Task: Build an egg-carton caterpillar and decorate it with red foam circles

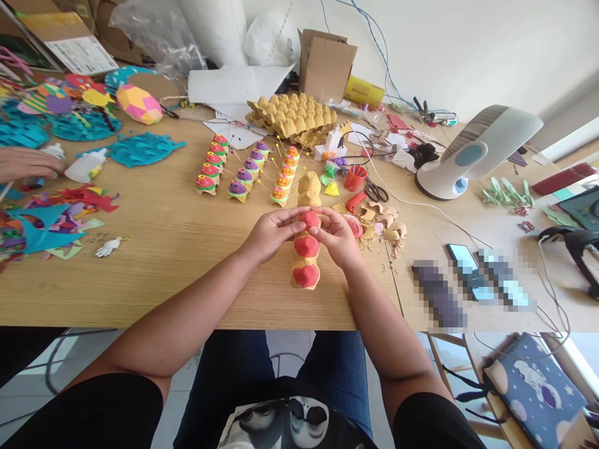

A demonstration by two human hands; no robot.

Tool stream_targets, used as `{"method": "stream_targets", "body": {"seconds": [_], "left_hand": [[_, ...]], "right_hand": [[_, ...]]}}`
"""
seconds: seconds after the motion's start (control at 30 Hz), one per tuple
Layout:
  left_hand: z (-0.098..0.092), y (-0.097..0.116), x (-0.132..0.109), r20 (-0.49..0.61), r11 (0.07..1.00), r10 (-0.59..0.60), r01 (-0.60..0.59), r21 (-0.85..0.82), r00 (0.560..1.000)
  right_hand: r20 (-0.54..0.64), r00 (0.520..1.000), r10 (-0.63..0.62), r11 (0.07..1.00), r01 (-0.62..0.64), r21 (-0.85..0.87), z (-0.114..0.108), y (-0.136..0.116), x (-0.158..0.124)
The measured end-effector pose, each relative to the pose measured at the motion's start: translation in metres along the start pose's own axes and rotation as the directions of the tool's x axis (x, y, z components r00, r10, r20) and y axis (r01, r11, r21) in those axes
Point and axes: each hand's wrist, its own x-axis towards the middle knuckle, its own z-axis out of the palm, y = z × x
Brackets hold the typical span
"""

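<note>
A strip of egg-carton cups (306, 249) lies on the wooden table (187, 268), pointing away from me. Its near cups are capped with red clay; the far cups (309, 188) are bare cardboard. My left hand (271, 234) and my right hand (337, 237) meet over the third cup, fingers pinched and pressed on a lump of red clay (309, 219) on top of it. Both hands are closed on that clay.
Three rows of decorated cup strips (248, 171) stand beyond. Egg trays (292, 115), a red cup (354, 178), scissors (374, 190), cardboard scraps (384, 224), a fan (472, 153) and phones (468, 271) lie right. Another person's hand (25, 163) and coloured paper scraps (56, 215) are left.
</note>
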Motion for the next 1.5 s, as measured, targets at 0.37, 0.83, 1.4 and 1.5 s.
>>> {"method": "stream_targets", "body": {"seconds": [0.37,0.83,1.4,1.5], "left_hand": [[-0.001,-0.002,0.001,-0.004,1.000,0.018,-0.018,0.021,1.000],[-0.001,-0.003,0.002,0.064,0.998,0.066,-0.066,-0.009,0.996],[-0.003,-0.006,0.002,0.000,0.999,0.017,-0.017,-0.030,1.000],[-0.002,-0.004,0.001,-0.006,0.998,0.012,-0.012,-0.056,1.000]], "right_hand": [[0.039,0.999,0.035,0.999,-0.036,0.017,-0.003,-0.002,0.000],[0.007,1.000,-0.013,1.000,0.013,0.016,0.000,0.002,0.000],[-0.015,1.000,0.003,0.988,0.000,0.155,-0.003,0.011,0.001],[0.009,1.000,0.028,0.978,-0.030,0.206,-0.002,0.012,0.000]]}}
